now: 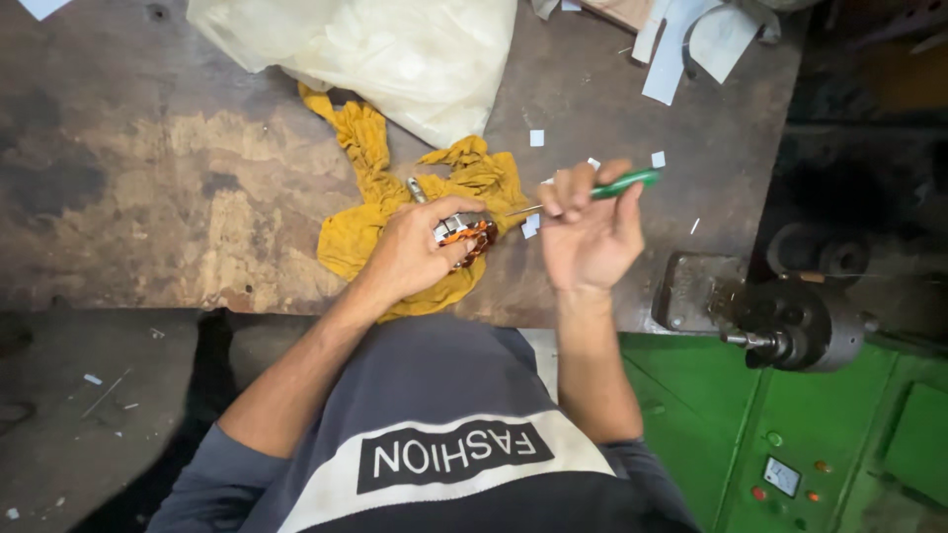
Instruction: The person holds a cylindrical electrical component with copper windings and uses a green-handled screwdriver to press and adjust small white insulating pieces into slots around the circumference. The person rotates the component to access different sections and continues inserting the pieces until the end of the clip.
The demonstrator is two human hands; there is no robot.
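I see the left hand (410, 252) wrapped over a small motor armature (464, 235), copper windings showing, fingers clenched around it, pressing it onto the yellow rag (367, 212) at the near edge of the worn workbench (148, 178). The right hand (585, 232) grips a green-handled screwdriver (617, 186), fingers closed on the handle, its thin shaft pointing left, tip just beside the armature. A pale plastic bag (395, 49) lies behind the rag. A dark metal vise (790, 321) sits right.
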